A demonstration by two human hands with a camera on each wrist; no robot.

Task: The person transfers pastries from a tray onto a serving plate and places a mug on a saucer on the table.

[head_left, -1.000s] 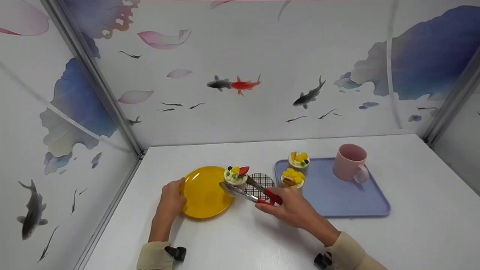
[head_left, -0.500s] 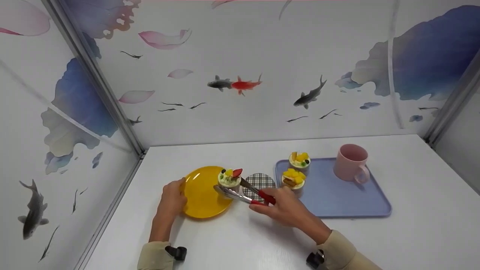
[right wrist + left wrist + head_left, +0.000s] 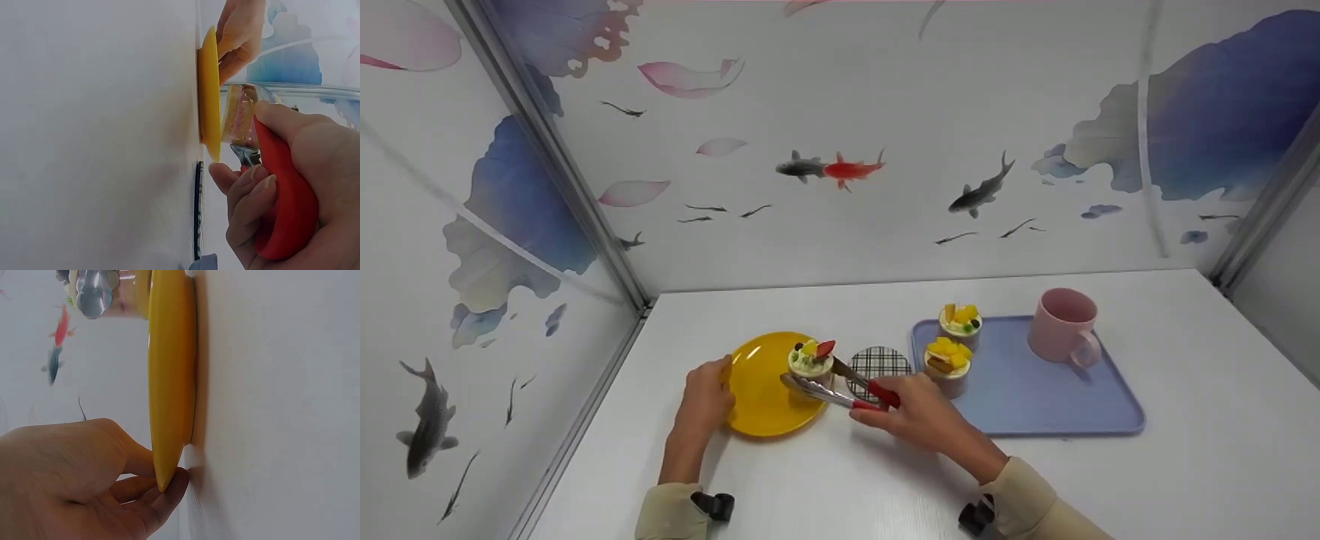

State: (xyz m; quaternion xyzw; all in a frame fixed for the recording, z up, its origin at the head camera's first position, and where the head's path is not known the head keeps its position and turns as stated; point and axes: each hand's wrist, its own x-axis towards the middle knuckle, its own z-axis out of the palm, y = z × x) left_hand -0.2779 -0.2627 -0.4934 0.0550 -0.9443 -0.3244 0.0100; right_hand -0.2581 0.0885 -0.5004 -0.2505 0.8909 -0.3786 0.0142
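My left hand (image 3: 707,396) pinches the left rim of a yellow plate (image 3: 757,405); in the left wrist view the thumb lies above the rim and the fingers (image 3: 169,500) below. The right hand (image 3: 919,412) grips red-handled metal tongs (image 3: 817,389). Between the tong tips is a small dessert cup (image 3: 810,363) topped with cream, a strawberry slice and other fruit. It stands over the plate's right part, and in the right wrist view the clear cup (image 3: 239,115) leans slightly with its base close to the plate's surface.
A round plaid coaster (image 3: 877,364) lies right of the plate, partly behind the tongs. Further right, a blue-purple tray (image 3: 1035,409) bears two more fruit-topped dessert cups, one nearer (image 3: 947,366) and one farther (image 3: 960,324), plus a pink mug (image 3: 1061,330). A patterned wall (image 3: 840,240) borders the table's back.
My right hand has moved left with the tongs, carrying the dessert cup from the plate's right edge further over the plate. The left hand and plate have stayed put.
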